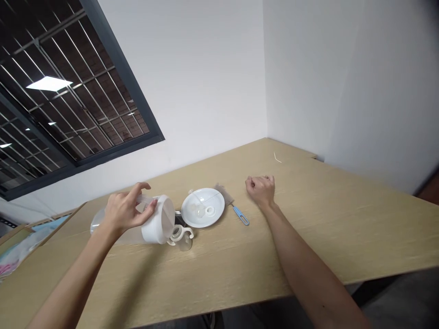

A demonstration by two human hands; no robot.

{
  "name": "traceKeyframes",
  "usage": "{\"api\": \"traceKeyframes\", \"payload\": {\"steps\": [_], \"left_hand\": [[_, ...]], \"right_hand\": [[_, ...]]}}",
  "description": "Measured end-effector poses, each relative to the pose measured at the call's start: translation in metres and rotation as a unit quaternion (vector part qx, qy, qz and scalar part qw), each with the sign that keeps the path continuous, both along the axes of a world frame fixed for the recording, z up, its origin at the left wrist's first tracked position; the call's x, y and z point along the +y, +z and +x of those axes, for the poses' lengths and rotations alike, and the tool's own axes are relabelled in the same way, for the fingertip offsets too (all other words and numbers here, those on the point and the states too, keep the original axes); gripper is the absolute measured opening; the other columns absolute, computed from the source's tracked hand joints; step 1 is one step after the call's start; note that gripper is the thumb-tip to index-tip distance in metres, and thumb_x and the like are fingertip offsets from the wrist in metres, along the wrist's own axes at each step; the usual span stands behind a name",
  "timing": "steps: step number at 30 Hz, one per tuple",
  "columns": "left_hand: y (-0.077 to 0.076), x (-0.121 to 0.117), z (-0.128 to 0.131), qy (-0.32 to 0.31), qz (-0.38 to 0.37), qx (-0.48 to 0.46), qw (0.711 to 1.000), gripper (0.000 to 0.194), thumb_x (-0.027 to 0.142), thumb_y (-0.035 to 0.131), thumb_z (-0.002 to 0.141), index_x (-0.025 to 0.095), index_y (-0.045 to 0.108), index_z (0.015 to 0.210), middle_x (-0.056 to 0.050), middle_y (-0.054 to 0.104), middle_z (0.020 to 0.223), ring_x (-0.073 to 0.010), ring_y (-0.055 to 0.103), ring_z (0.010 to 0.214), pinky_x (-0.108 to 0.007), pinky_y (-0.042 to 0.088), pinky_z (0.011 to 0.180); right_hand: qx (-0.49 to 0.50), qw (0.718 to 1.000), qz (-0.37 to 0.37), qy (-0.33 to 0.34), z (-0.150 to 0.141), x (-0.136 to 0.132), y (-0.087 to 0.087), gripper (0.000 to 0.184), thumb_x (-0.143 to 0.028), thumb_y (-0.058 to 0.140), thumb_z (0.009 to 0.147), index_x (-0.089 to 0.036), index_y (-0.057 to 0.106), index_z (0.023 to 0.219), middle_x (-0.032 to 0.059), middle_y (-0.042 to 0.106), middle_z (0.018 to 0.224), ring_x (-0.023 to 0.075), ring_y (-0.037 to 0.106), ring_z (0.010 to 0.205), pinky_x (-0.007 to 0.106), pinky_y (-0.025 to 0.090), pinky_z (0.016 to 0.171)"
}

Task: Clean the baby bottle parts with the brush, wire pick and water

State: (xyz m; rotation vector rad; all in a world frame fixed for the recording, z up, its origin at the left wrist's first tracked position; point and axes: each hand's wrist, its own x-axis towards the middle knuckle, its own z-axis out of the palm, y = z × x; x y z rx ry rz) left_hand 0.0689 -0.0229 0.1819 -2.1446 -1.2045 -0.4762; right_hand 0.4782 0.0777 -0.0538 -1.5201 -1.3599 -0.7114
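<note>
My left hand (125, 211) grips a clear plastic jug with a white lid (158, 220), tipped on its side over the wooden table (308, 237). Just below the lid stands a small clear bottle with a white handled collar (182, 236). A white plate (203, 208) to the right of the jug holds a few small clear and white ring-shaped parts. A brush with a blue handle (236, 211) lies beside the plate. My right hand (261, 189) rests on the table beyond the brush, fingers curled into a loose fist, with nothing visible in it.
A dark barred window (61, 100) fills the wall at upper left. White walls meet in a corner behind the table. A small pale strip (277, 158) lies near the table's far corner. Colourful items (17, 251) sit past the table's left edge.
</note>
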Motion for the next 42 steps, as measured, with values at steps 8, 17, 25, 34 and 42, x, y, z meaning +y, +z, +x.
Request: {"api": "traceKeyframes", "payload": {"steps": [8,17,25,34,42], "left_hand": [[0.0011,-0.0013,0.0031,-0.027,-0.013,0.024,0.999,0.041,0.052,0.053,0.082,0.02,0.057,0.107,0.002,0.066,0.06,-0.0144,0.057,0.045,-0.023,0.034,0.047],[-0.0002,0.0009,0.0043,-0.042,-0.017,0.039,0.998,0.04,0.051,0.054,0.083,0.019,0.056,0.108,0.003,0.063,0.056,-0.0153,0.057,0.044,-0.024,0.032,0.047],[-0.001,0.0067,0.002,-0.053,0.008,0.057,0.997,0.041,0.052,0.054,0.082,0.02,0.057,0.107,0.002,0.065,0.056,-0.0167,0.059,0.044,-0.025,0.03,0.045],[-0.0019,0.008,0.0022,-0.06,0.007,0.058,0.996,0.041,0.053,0.051,0.083,0.019,0.057,0.106,0.002,0.064,0.052,-0.0164,0.059,0.042,-0.024,0.03,0.044],[-0.0029,0.0071,0.0025,-0.063,-0.001,0.042,0.997,0.041,0.052,0.051,0.084,0.018,0.057,0.106,0.002,0.063,0.051,-0.016,0.058,0.042,-0.024,0.031,0.044]], "right_hand": [[-0.005,1.0,0.005,0.0,-0.0002,-0.0002,0.0014,0.037,-0.022,0.05,0.086,-0.019,0.051,0.049,0.0019,0.06,0.051,0.014,0.045,0.052,0.033,0.029,0.073],[-0.014,1.0,0.017,-0.003,-0.0008,-0.0005,0.0005,0.038,-0.021,0.049,0.087,-0.019,0.05,0.049,0.0016,0.06,0.05,0.014,0.046,0.051,0.033,0.029,0.073],[-0.015,1.0,0.025,-0.004,-0.0002,0.001,-0.0006,0.038,-0.02,0.05,0.086,-0.019,0.05,0.048,0.0014,0.058,0.048,0.014,0.046,0.051,0.033,0.03,0.073],[-0.01,1.0,0.023,-0.009,0.0012,0.0032,-0.0031,0.037,-0.02,0.05,0.086,-0.019,0.05,0.049,0.0014,0.059,0.05,0.0145,0.048,0.052,0.033,0.031,0.073],[-0.003,1.0,0.019,-0.011,0.0013,0.0033,-0.0039,0.037,-0.02,0.049,0.086,-0.019,0.05,0.05,0.0015,0.059,0.049,0.0149,0.049,0.053,0.033,0.032,0.074]]}}
